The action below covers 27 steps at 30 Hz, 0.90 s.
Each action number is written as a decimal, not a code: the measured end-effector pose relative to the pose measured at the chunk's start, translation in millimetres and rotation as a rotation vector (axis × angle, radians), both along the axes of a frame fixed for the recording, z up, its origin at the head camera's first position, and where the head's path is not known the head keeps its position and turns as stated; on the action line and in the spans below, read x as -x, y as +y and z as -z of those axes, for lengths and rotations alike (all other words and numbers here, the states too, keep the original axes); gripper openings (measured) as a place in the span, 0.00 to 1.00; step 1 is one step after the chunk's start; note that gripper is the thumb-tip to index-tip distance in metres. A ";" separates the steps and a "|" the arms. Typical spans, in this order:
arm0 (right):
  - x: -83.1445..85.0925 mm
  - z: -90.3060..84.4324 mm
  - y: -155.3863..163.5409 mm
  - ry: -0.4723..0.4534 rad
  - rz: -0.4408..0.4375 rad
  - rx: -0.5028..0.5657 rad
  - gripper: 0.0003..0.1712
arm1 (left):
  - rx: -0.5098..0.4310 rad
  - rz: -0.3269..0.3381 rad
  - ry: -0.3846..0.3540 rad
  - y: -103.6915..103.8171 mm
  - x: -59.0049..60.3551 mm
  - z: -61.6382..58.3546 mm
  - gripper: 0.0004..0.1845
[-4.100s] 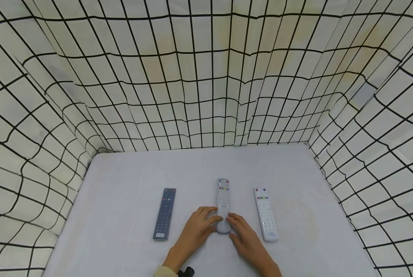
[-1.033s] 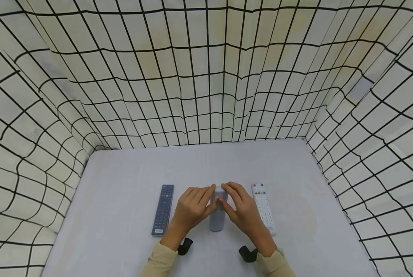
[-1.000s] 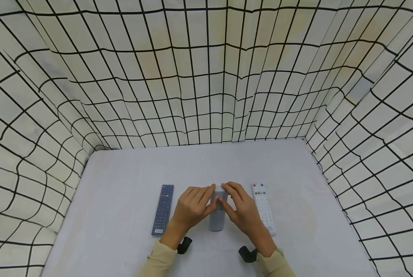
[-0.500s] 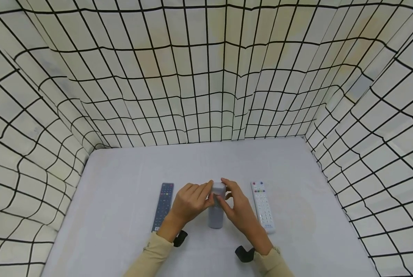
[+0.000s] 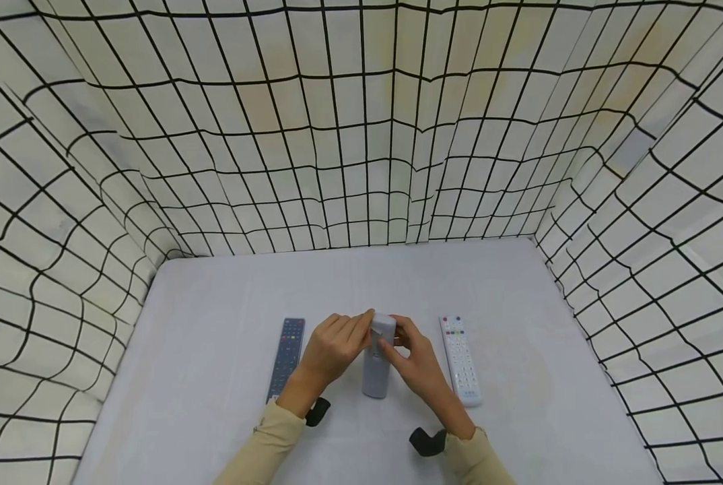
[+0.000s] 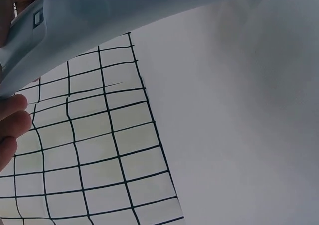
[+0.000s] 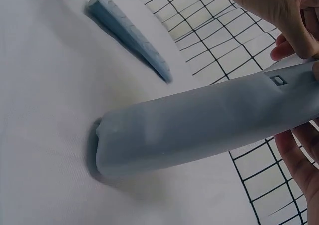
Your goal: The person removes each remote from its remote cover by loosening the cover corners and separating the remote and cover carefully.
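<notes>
Both hands, left hand and right hand, pinch the far end of the grey remote, tilted up between dark remote and white remote; left wrist: fingers curled beside it; right wrist: near end on the table.

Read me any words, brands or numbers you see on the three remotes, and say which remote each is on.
No text can be read.
Black remote: button markings too small to read.
White remote: button markings and a small mark near its bottom end, both too small to read.
Grey remote, held by both hands: plain back showing, no print visible.
</notes>
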State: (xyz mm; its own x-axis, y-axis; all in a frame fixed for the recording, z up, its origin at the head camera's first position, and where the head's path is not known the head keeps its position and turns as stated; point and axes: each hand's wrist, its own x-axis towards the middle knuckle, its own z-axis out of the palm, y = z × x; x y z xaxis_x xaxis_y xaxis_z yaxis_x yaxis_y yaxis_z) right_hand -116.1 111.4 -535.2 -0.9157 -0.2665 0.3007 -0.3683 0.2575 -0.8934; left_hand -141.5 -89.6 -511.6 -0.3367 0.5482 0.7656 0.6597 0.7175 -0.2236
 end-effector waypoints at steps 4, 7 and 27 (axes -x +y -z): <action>1.1 0.0 1.8 0.006 -0.012 -0.005 0.24 | 0.004 -0.011 -0.035 1.2 1.6 -1.3 0.17; 1.7 0.5 3.0 -0.010 -0.024 -0.013 0.23 | 0.019 -0.028 -0.058 1.4 2.7 -1.6 0.18; -2.5 -3.4 17.4 -0.074 -0.146 0.026 0.22 | -0.026 0.050 -0.298 -4.9 5.8 -16.0 0.09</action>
